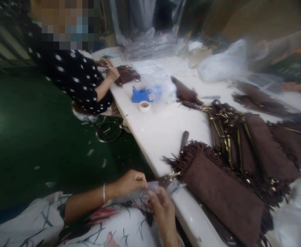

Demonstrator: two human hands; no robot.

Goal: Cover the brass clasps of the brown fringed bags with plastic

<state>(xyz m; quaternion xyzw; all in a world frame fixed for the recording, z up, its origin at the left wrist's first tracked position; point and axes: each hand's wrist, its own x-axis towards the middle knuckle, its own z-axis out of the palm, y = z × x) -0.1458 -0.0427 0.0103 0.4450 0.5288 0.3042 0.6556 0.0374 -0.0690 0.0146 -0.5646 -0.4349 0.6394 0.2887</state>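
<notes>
My left hand (130,182) and my right hand (161,206) meet over my lap at the near edge of the white table (155,133). Both pinch a clear plastic wrap (150,189) around the end of a strap with a gold clasp (171,177). The strap belongs to a brown suede fringed bag (217,187) lying on the table just right of my hands. A silver bangle sits on my left wrist.
More brown fringed bags with gold chains (245,137) are piled at the right. A roll of tape (144,106), a blue object (140,95) and clear plastic bags (220,63) lie farther along. A person in a dotted top (73,79) handles another bag (126,74). Green floor lies left.
</notes>
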